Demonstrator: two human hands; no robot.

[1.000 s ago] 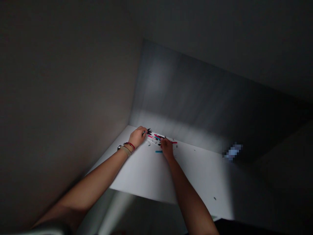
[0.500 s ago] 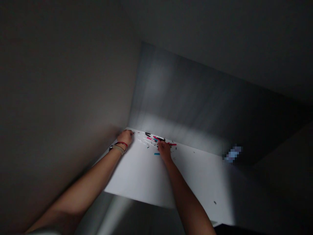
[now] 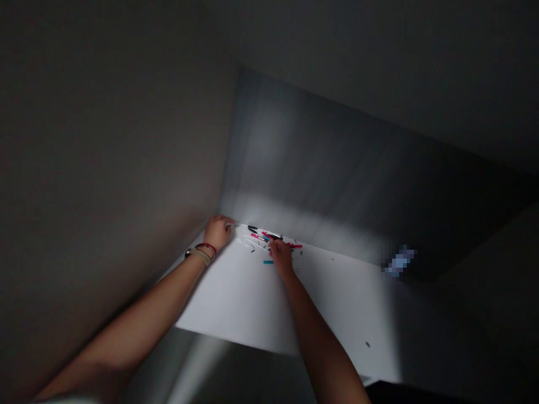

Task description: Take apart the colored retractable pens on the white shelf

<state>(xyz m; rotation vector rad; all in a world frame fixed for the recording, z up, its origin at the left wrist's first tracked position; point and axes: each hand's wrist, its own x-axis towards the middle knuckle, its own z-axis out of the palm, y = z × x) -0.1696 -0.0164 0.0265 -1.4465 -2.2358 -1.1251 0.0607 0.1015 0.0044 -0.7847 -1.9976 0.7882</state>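
Observation:
My left hand (image 3: 217,232) is at the far left corner of the white table, close to the back wall. Its fingers reach forward and to the right, slightly bent, with the thumb apart below them; I see nothing held. My right hand (image 3: 281,257) is closed over the near side of a loose pile of pens, its fingertips among them. What it grips is hidden. Around it lie black pens (image 3: 252,228), a red and silver pen (image 3: 258,237), a red pen (image 3: 297,246) and a blue piece (image 3: 268,262), perhaps a pen cap.
The white table (image 3: 236,303) meets a wall at the left and a grey panel (image 3: 303,157) at the back. Small dark bits are scattered around the pile, and one dark bit (image 3: 368,344) lies near the front right. A blurred, bright phone-like shape (image 3: 400,262) stands at the right.
My left hand has shifted slightly toward the back edge and its fingers have stretched out; a small dark thing at its fingertips no longer shows. My right hand has stayed at the pile.

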